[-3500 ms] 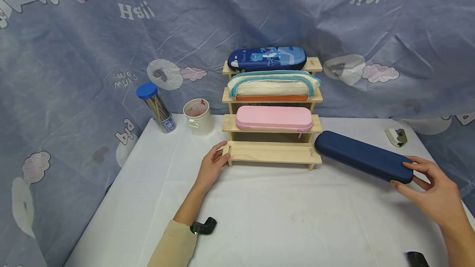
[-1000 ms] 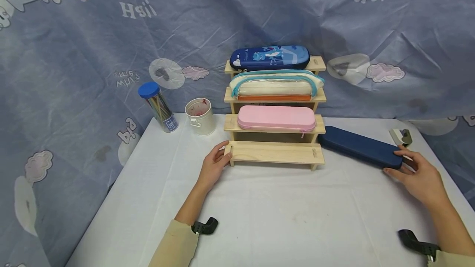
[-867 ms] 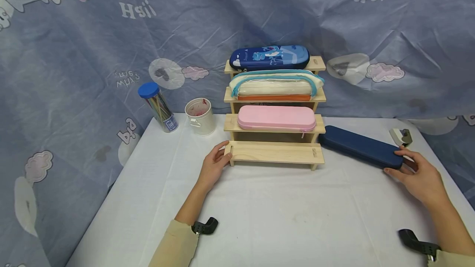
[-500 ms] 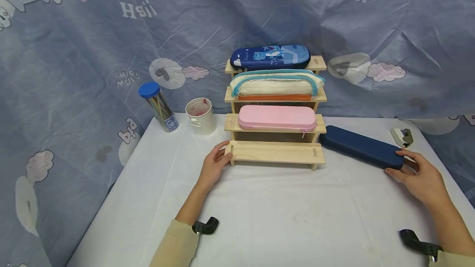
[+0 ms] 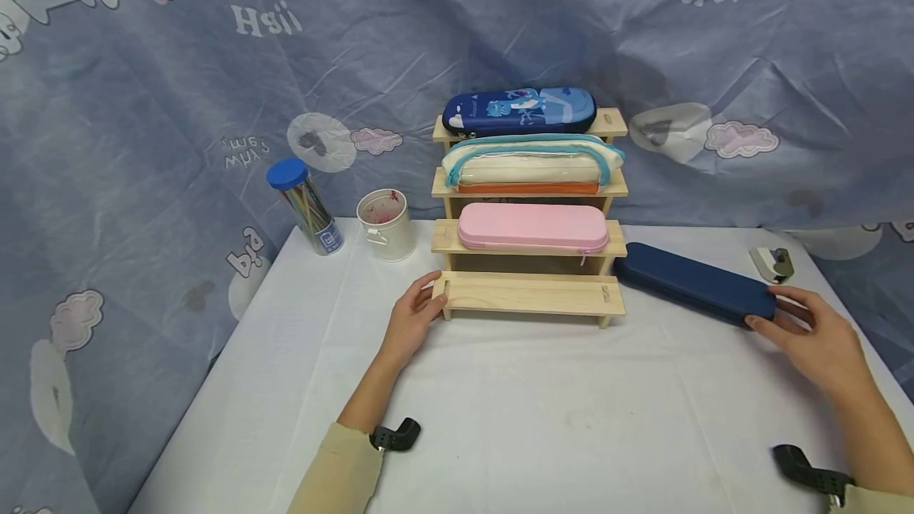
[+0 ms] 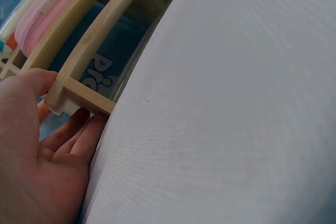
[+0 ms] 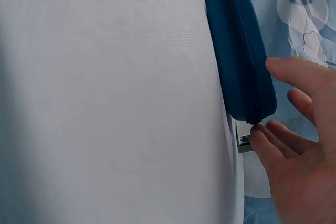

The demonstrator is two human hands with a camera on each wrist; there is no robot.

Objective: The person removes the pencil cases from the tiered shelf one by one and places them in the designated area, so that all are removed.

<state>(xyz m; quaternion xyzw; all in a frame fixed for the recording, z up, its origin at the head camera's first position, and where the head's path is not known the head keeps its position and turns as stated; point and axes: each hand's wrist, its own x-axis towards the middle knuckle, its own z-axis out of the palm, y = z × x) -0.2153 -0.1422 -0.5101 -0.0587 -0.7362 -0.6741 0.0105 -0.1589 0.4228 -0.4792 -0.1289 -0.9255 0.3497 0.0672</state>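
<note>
A long navy pencil case (image 5: 693, 284) lies flat on the white table (image 5: 535, 419), right of a stepped wooden rack (image 5: 528, 293). My right hand (image 5: 774, 309) is at its right end. In the right wrist view the fingers (image 7: 278, 140) are nearly straight and spread, one tip touching the navy case (image 7: 239, 51) by its zip. My left hand (image 5: 428, 298) holds the left end of the rack's bare bottom step, thumb on top of the rack (image 6: 100, 35), fingers (image 6: 79, 129) beside its leg.
The rack's upper steps carry a pink case (image 5: 531, 227), a cream pouch with teal trim (image 5: 528, 161) and a blue cartoon case (image 5: 519, 108). A blue-lidded tube (image 5: 303, 206) and white cup (image 5: 385, 224) stand left. A small stapler-like object (image 5: 771, 262) lies far right.
The navy case went from held above the table to lying flat beside the rack. My right hand's fingers have loosened at its end. The left hand has not moved.
</note>
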